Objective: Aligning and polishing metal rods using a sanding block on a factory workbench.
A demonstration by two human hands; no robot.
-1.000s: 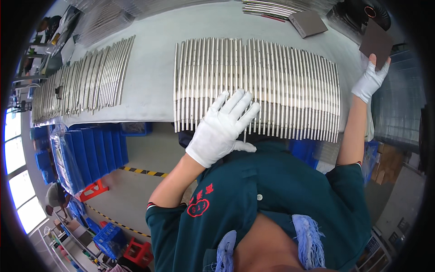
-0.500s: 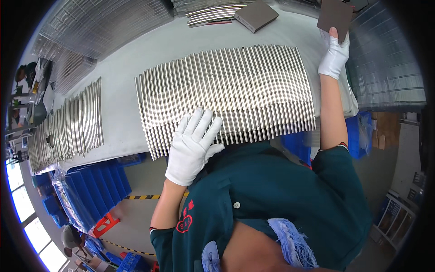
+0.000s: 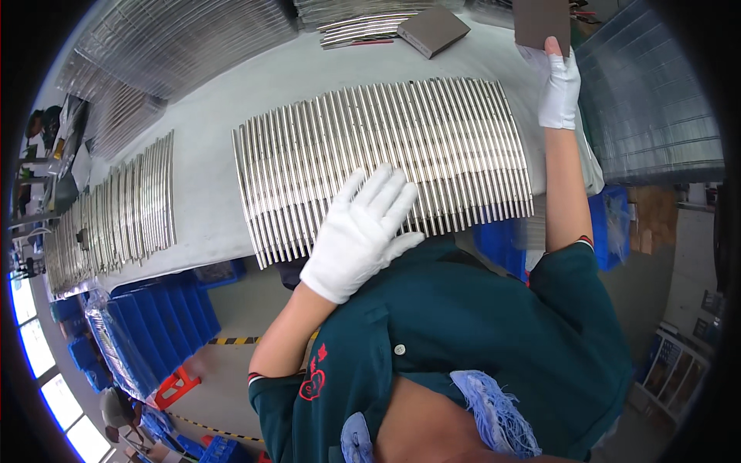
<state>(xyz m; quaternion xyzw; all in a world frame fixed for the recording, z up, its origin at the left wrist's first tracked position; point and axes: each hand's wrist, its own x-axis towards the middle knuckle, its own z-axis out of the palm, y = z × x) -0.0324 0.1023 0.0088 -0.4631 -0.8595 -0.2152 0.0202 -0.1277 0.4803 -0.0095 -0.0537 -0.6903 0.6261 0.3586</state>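
A row of shiny metal tubes (image 3: 370, 147) lies side by side on the pale table covering, their near ends sticking out past its front edge. My left hand (image 3: 359, 235), in a white glove, rests flat on the near part of the row with fingers stretched out. Over at the far right, my right hand (image 3: 561, 91), also gloved with its thumb tip bare, grips a flat grey-brown rectangular block (image 3: 542, 23). That block is held beyond the right end of the row, and its upper edge is cut off by the picture.
A similar grey-brown block (image 3: 434, 32) lies at the back beside more metal strips (image 3: 363, 29). Another group of tubes (image 3: 116, 212) is at the left. Stacked clear plastic trays (image 3: 185, 50) stand back left, others (image 3: 652, 100) at right. Blue bins (image 3: 166, 312) sit below the table.
My left hand has slid to the right and slightly farther across the tubes. My right hand, still gripping the block, has shifted a little to the left.
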